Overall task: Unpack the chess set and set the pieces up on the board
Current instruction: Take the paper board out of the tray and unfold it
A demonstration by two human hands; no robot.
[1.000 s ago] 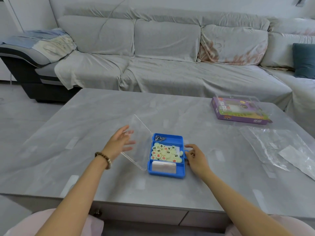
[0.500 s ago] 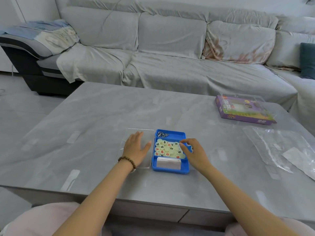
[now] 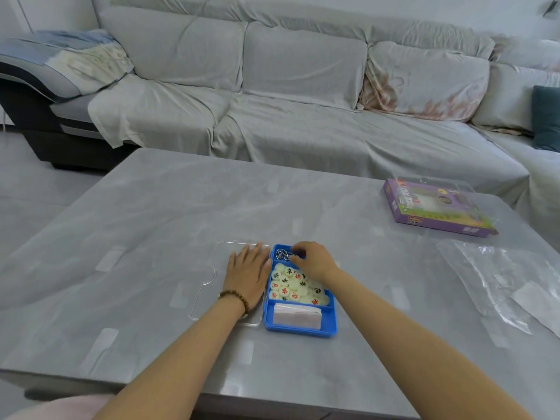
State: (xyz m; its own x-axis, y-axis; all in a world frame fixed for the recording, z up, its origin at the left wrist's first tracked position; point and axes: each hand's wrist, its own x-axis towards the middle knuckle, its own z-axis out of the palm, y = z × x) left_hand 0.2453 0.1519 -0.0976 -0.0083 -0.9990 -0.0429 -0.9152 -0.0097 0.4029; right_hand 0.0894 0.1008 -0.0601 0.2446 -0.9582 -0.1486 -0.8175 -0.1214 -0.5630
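Observation:
A blue plastic case (image 3: 328, 327) lies open on the grey table (image 3: 151, 237). Its middle compartment holds several cream round chess pieces (image 3: 291, 286) with red and black characters. A folded white sheet (image 3: 297, 316) fills the near compartment. Metal rings (image 3: 282, 255) lie in the far compartment. The clear lid (image 3: 209, 286) lies flat to the left of the case. My left hand (image 3: 247, 275) rests flat on the lid, fingers straight. My right hand (image 3: 312, 260) reaches into the far compartment, its curled fingers at the metal rings.
A purple game box (image 3: 436, 213) in a clear cover sits at the table's far right. A crumpled clear plastic bag (image 3: 500, 280) lies at the right edge. A covered grey sofa (image 3: 303, 101) runs behind the table.
The clear lid swung from upright to flat on the table under my left hand. My right hand moved from the case's right side up to the far compartment.

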